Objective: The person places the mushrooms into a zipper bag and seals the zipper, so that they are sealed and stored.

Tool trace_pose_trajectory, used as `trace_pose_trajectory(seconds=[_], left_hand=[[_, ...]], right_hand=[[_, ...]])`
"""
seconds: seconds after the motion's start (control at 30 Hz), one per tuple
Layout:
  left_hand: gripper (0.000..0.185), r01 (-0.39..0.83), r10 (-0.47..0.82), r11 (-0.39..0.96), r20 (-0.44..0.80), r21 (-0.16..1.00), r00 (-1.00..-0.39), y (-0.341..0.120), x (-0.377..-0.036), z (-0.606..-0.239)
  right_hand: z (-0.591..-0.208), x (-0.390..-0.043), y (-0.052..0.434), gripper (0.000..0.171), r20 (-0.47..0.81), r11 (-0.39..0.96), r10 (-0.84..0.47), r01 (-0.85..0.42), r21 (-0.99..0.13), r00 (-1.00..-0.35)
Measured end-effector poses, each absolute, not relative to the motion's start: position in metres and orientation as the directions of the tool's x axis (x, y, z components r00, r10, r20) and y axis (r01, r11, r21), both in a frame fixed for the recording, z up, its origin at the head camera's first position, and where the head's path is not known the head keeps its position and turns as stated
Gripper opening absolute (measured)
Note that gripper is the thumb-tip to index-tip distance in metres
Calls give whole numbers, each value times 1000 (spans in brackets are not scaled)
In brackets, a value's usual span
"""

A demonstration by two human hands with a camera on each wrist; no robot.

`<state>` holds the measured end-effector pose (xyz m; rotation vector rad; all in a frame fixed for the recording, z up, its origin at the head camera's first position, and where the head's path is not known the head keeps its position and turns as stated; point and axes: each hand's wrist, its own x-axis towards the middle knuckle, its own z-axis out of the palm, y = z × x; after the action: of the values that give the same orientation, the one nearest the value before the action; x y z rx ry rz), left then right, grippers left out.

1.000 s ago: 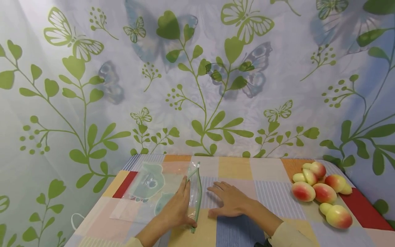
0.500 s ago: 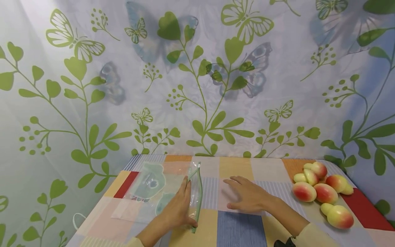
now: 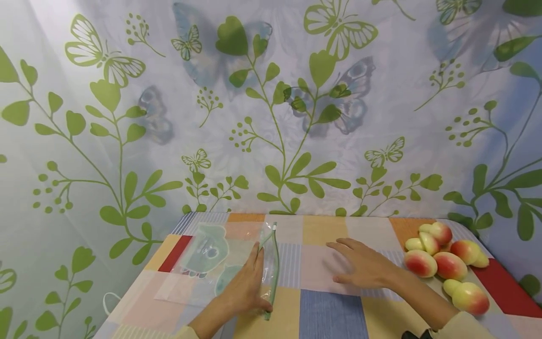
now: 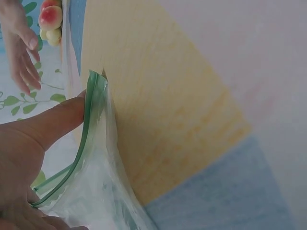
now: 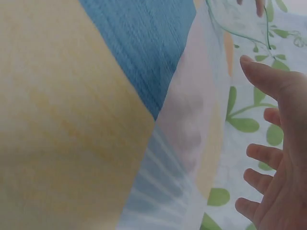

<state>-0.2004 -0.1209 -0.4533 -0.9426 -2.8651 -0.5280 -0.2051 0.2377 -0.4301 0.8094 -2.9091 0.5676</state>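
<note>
A clear zip bag point(image 3: 211, 263) with a green printed figure lies on the left of the chequered tablecloth point(image 3: 330, 315). Its green zip rim point(image 3: 273, 268) stands raised and parted, facing right. My left hand point(image 3: 245, 285) lies on the bag by the mouth. In the left wrist view its thumb point(image 4: 53, 122) pinches the zip rim point(image 4: 93, 100). My right hand point(image 3: 364, 268) is spread flat and empty, low over the cloth. It is between the bag and a pile of red-and-yellow fruits point(image 3: 444, 266). In the right wrist view the right hand's fingers point(image 5: 278, 158) are extended and hold nothing.
A curtain printed with green leaves and butterflies point(image 3: 271, 117) hangs right behind the table. The fruits lie near the table's right edge. A white loop point(image 3: 107, 301) shows below the table's left edge.
My right hand has slid to the right across the cloth, away from the bag and toward the fruits. The left hand and the bag have stayed in place.
</note>
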Motion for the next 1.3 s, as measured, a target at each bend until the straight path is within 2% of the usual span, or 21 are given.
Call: trace_pose_trajectory(seconds=[0.4, 0.93, 1.17, 1.3], left_hand=[[145, 603, 572, 740, 192, 298, -797, -121, -200, -452], [142, 581, 550, 765, 188, 277, -814, -125, -197, -452], [141, 582, 553, 758, 182, 295, -813, -125, -198, -452], [140, 580, 553, 761, 176, 291, -814, -125, -198, -451]], right_hand=[[-424, -192, 270, 81, 213, 794, -459, -506, -337, -863], [-418, -173, 317, 75, 346, 828, -416, -508, -238, -841], [-416, -160, 343, 80, 338, 853, -376, -464, -237, -863], [-420, -155, 359, 80, 341, 882, -346, -427, -199, -874]])
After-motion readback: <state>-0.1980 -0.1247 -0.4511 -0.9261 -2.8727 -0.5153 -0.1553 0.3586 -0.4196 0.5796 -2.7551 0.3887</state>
